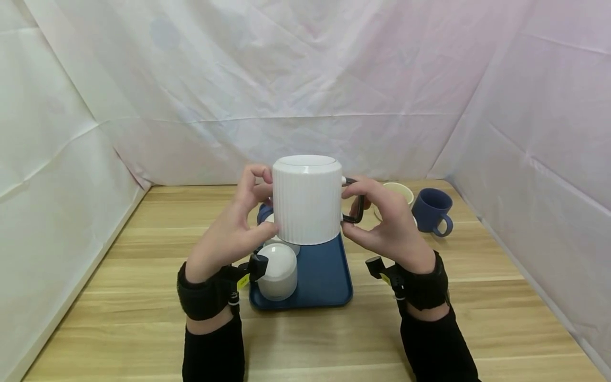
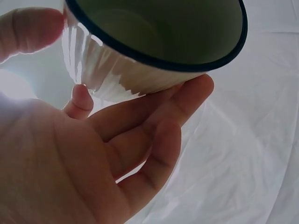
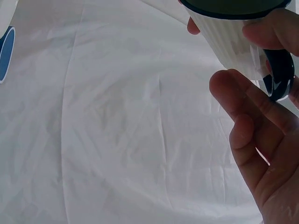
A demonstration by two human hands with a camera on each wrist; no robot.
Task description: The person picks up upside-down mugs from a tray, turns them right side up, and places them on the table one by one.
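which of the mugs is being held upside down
The white ribbed mug, gripped mouth-down above the blue tray by the left hand and right hand. The navy mug stands upright on the table.

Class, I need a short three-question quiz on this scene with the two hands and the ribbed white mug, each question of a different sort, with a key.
1. True or false: the white ribbed mug is held upside down, its opening facing downward.
2. Which hand is at the mug's dark handle? A) left hand B) right hand C) neither
3. Fill in: beneath the raised mug lies a blue ____ on the wooden table.

Key
1. True; the wrist views look up into its dark-rimmed opening.
2. B; the right hand pinches the handle while the left hand grips the mug's opposite side.
3. tray; it also bears a white cup.
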